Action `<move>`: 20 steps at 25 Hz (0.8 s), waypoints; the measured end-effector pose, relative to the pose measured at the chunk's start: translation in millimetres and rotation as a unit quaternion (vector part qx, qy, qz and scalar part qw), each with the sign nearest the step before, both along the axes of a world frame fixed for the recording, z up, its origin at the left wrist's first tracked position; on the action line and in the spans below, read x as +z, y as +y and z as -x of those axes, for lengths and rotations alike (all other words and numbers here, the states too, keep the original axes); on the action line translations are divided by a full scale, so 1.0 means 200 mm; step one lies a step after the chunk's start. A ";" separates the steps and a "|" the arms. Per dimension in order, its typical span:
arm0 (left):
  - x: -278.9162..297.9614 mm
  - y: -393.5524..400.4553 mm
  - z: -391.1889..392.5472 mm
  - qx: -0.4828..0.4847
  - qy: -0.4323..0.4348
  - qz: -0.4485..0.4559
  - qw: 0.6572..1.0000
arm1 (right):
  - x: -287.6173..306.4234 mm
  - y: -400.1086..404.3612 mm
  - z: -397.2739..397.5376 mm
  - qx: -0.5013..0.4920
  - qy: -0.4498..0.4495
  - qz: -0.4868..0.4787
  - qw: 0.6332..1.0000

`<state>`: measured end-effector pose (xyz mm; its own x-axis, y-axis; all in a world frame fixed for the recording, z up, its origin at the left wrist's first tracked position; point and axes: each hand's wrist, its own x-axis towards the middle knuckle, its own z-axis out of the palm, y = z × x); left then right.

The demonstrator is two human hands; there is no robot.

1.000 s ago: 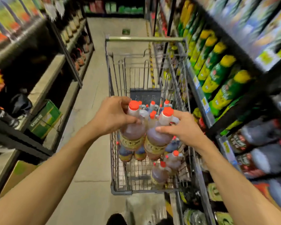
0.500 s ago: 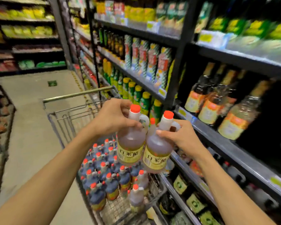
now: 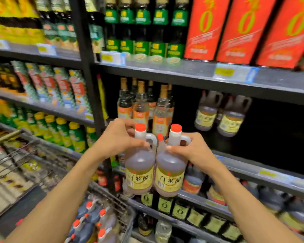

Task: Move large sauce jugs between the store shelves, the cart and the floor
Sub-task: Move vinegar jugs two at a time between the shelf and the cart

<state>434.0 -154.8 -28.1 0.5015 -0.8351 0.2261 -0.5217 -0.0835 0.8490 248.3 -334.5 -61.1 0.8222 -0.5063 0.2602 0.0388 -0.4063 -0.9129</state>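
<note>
The left hand grips the neck of one vinegar jug, and the right hand grips the handle of a second jug. Both jugs hang side by side, touching, upright in the air before the dark shelf bay. Holding them high by neck and handle probably lets their weight hang straight for lifting in. Two like jugs already stand inside that bay. Below and left of it, the cart holds more, blurred. The right hand's fingertips are hidden behind its jug.
</note>
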 end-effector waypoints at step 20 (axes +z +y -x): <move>0.14 -1.03 0.30 -0.135 0.038 0.017 0.990 | 0.18 -0.71 0.51 -0.080 -0.036 -0.035 0.996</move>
